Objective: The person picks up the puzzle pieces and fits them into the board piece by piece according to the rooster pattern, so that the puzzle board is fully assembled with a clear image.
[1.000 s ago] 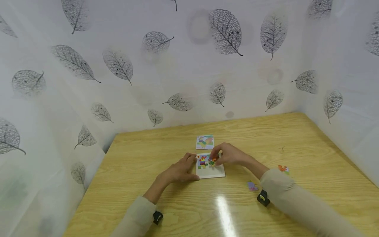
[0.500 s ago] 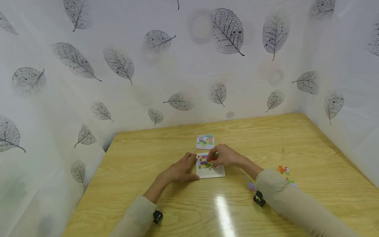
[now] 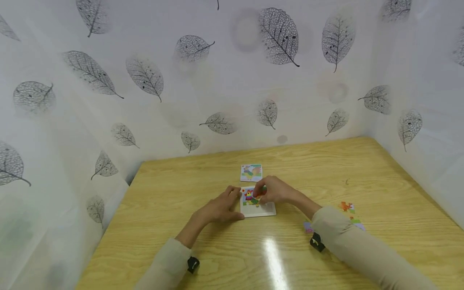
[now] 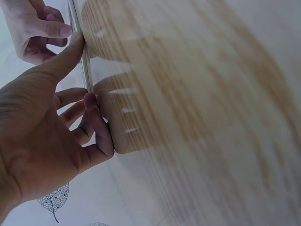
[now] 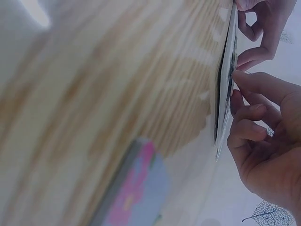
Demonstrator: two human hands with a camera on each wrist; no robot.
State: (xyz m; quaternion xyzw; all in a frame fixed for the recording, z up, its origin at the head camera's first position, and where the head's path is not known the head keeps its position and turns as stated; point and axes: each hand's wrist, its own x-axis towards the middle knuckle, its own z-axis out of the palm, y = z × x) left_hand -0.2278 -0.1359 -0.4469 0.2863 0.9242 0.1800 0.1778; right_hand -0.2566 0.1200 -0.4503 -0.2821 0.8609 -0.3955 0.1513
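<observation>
A white puzzle board (image 3: 267, 211) lies flat on the table, with colourful joined pieces (image 3: 248, 196) across its upper part and a bare strip along its front. My left hand (image 3: 220, 207) holds the board's left side, thumb at the near corner and fingertips at the far one. In the left wrist view, the left thumb meets the board's thin edge. Over the board, my right hand (image 3: 276, 191) pinches a puzzle piece (image 3: 255, 200), green where it shows, between thumb and fingers. The fingers hide most of that piece and the board's upper right.
Behind the board lies a square picture card (image 3: 251, 172). Loose puzzle pieces sit to the right: an orange one (image 3: 346, 207), a green one (image 3: 357, 222) partly behind the sleeve, and a purple-pink one (image 5: 134, 190) near the right wrist. Leaf-print sheets (image 3: 235, 80) surround the table.
My right hand has shifted slightly left with the piece, toward the joined pieces, then stayed there. The right sleeve moved too, uncovering another loose piece. The left hand keeps its place.
</observation>
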